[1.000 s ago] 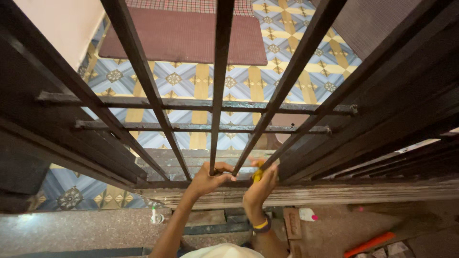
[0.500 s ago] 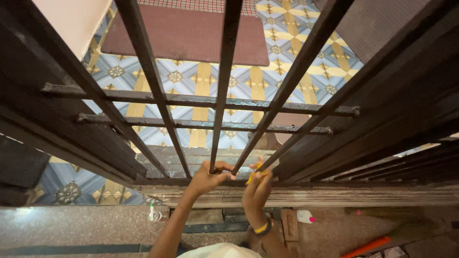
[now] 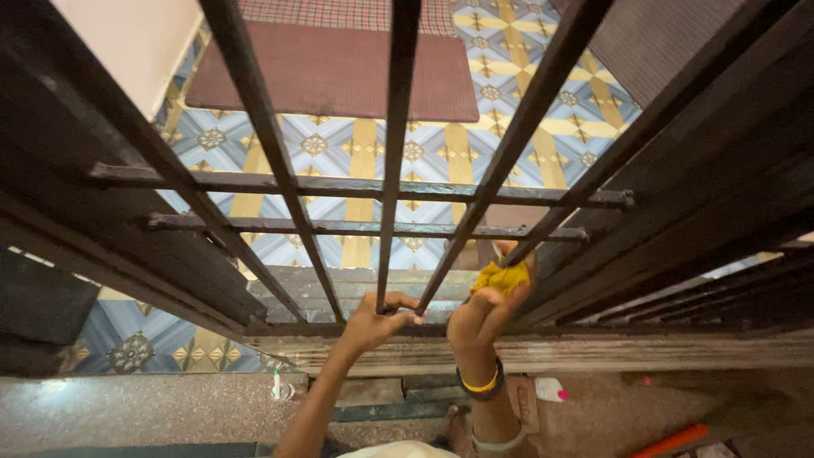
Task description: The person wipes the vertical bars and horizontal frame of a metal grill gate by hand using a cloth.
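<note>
Gripping the foot of the middle upright bar of a dark metal window grille, the left hand is wrapping its fingers round the bar just above the sill. The right hand is clenching a small yellow cloth and pressing it against the next bar to the right, low down, just under the lower crossbar. A yellow-and-dark band is sitting on the right wrist.

The cloth is looking soft, light and limp; it is bunching into a wad in the fingers and will likely fold to fit round a thin bar. It is best held as a wad between thumb and fingertips, as now. The bars are looking stiff and fixed, with worn, patchy paint on the crossbars, so the surface may be rough and may snag the fabric.

The sill is showing grey, weathered wood with a streaked grain. Beyond the grille, far below, a floor of blue and yellow patterned tiles is lying, with a dark red mat on it. On the near side, below the sill, a speckled stone ledge is carrying a small white bottle, and an orange bar-shaped thing is lying at near right.
</note>
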